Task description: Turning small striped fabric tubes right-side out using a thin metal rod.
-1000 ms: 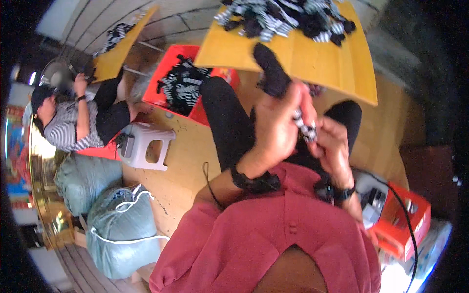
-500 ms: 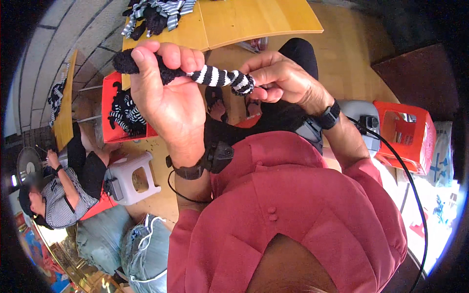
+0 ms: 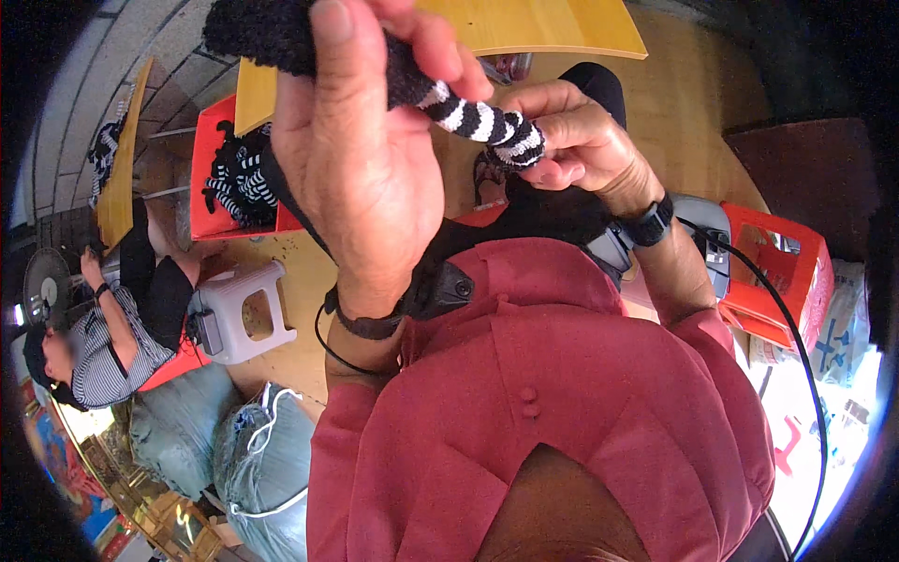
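Note:
A fuzzy sock [image 3: 468,112] with a black end and black-and-white stripes is stretched between both hands, held up close to the camera. My left hand [image 3: 361,159] grips its black end at the top of the picture. My right hand [image 3: 571,140] pinches the striped end just to the right. Both wrists wear dark bands, and I wear a red shirt.
A yellow table [image 3: 543,23] lies beyond the hands. A red crate [image 3: 211,201] of striped socks stands at left, another red crate [image 3: 782,272] at right. A white stool [image 3: 239,314], tied grey sacks [image 3: 267,459] and a seated person in stripes [image 3: 103,347] are at left.
Both hands have risen nearer to the camera with the sock, and the view has tilted. The sock is pulled shorter between the hands than half a second ago.

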{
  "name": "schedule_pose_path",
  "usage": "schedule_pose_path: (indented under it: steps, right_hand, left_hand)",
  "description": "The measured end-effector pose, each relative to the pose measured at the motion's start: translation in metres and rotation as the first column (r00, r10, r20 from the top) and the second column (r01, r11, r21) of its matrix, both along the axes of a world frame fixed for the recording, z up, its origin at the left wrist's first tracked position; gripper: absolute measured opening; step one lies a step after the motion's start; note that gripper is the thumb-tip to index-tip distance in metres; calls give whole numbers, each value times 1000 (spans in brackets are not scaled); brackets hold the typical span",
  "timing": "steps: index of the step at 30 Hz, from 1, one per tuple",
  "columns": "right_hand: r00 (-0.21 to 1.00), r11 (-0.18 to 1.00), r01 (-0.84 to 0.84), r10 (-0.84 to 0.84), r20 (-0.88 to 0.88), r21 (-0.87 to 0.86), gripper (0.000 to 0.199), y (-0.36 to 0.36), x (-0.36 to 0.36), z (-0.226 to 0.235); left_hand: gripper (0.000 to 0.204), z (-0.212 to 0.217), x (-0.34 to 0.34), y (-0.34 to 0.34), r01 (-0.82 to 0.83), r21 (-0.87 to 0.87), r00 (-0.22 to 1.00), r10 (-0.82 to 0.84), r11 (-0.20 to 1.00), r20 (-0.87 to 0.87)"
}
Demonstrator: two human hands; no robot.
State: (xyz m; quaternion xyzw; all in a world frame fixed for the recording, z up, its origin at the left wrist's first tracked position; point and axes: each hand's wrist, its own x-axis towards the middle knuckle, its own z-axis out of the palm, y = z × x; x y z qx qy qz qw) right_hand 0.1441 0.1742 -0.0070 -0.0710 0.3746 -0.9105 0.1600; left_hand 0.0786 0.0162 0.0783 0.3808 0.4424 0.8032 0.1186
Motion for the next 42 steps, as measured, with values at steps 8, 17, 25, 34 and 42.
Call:
schedule_pose_path:
  steps: [8, 17, 25, 34, 42]
  right_hand:
    - [976, 931, 213, -214, -30, 295, 17, -20, 23, 39]
    - [940, 794, 330, -324, -103, 510, 13, -35, 37, 57]
    - [794, 323, 579, -431, -428, 749, 15, -53, 47, 44]
    - [702, 193, 680, -452, -551, 707, 13, -77, 40, 20]
    - [899, 832, 253, -391, 197, 493, 17, -73, 35, 19]
  left_hand:
    - [39, 6, -12, -37, 172, 186, 984, -179, 968, 22]
    - [38, 11, -12, -46, 17, 157, 997, -29, 987, 73]
    - [31, -15, -35, -32, -40, 277, 886, -94, 960, 454]
    - [33, -32, -31, -18, -26, 293, 852, -133, 956, 507]
    - [26, -48, -16, -20, -58, 184, 833, -54, 981, 550]
